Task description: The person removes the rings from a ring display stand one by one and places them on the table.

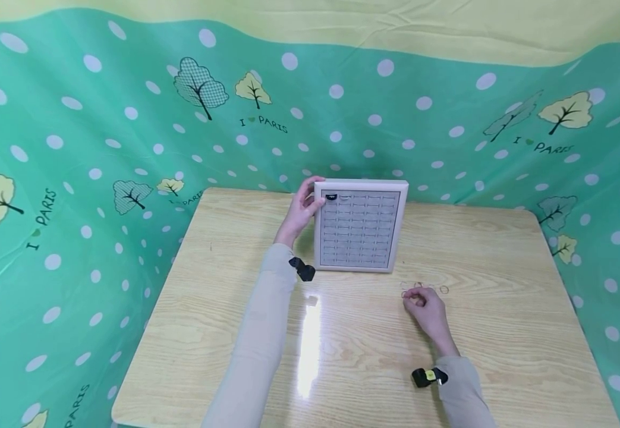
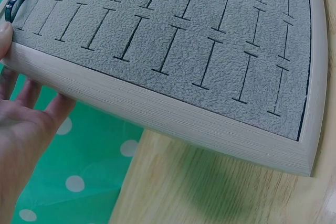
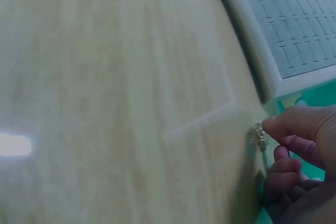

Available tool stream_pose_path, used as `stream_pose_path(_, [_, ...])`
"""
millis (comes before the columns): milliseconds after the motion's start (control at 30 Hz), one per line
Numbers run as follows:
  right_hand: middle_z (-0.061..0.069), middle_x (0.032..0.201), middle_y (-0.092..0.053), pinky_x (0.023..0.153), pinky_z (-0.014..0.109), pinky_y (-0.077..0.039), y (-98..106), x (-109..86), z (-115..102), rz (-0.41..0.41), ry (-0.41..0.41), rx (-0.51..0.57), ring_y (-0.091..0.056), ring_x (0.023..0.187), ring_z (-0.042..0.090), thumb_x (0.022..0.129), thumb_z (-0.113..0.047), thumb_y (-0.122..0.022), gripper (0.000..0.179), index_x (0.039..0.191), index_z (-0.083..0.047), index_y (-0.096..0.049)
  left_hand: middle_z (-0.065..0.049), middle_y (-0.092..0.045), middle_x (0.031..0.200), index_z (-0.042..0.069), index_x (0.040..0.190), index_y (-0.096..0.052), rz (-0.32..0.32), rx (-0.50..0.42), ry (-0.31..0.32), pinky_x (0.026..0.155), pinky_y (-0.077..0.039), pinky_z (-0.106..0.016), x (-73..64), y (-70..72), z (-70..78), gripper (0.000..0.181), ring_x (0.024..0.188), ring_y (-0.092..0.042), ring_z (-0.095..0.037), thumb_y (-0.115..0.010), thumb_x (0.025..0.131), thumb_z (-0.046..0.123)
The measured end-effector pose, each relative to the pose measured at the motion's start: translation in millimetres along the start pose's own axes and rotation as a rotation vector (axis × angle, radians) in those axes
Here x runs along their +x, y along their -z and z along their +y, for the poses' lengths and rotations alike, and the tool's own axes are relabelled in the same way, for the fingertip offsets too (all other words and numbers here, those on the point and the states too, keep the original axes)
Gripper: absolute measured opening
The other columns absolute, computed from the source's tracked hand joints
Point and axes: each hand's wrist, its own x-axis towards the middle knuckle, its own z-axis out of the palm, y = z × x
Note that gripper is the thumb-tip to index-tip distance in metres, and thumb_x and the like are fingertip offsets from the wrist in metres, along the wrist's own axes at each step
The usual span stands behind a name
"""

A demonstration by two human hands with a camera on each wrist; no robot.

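A ring display tray (image 1: 360,267) with a pale frame and grey slotted padding leans upright near the back of the table. My left hand (image 1: 300,214) grips its upper left edge, thumb in front and fingers behind, as the left wrist view (image 2: 23,124) shows. A black ring (image 1: 331,197) sits in the top left slot, with a silvery ring (image 1: 345,197) beside it. Lower right, my right hand (image 1: 426,306) pinches a gold-coloured ring (image 3: 260,136) between thumb and forefinger, low over the tabletop. The other fingers of that hand are curled in.
Several loose rings lie by the right hand, among them a thin ring (image 1: 444,289). The wooden table (image 1: 224,309) is bordered at the back and sides by a green dotted curtain (image 1: 267,154). A bright reflection lies across the table's middle.
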Motion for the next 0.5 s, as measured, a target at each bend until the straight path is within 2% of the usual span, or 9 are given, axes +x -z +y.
stream_pose_path(167, [0.013, 0.097, -0.053, 0.061, 0.024, -0.041, 3.9, 4.7, -5.7, -0.006, -0.030, 0.037, -0.047, 0.074, 0.018, 0.085, -0.004, -0.070, 0.017, 0.101, 0.000, -0.067, -0.016, -0.050, 0.131, 0.013, 0.136, -0.045, 0.001, 0.005, 0.007, 0.090, -0.051, -0.045, 0.0, 0.0, 1.0, 0.050, 0.114, -0.056, -0.032, -0.054, 0.092, -0.008])
stream_pose_path(500, [0.013, 0.099, -0.054, 0.059, 0.021, -0.043, 9.7, 18.1, -29.2, 0.011, 0.005, 0.085, -0.049, 0.076, 0.018, 0.086, -0.003, -0.068, 0.016, 0.102, 0.001, -0.067, -0.015, -0.051, 0.131, 0.014, 0.136, -0.046, 0.006, 0.007, 0.011, 0.090, -0.051, -0.045, -0.5, -0.5, 0.7, 0.050, 0.116, -0.056, -0.032, -0.054, 0.092, -0.008])
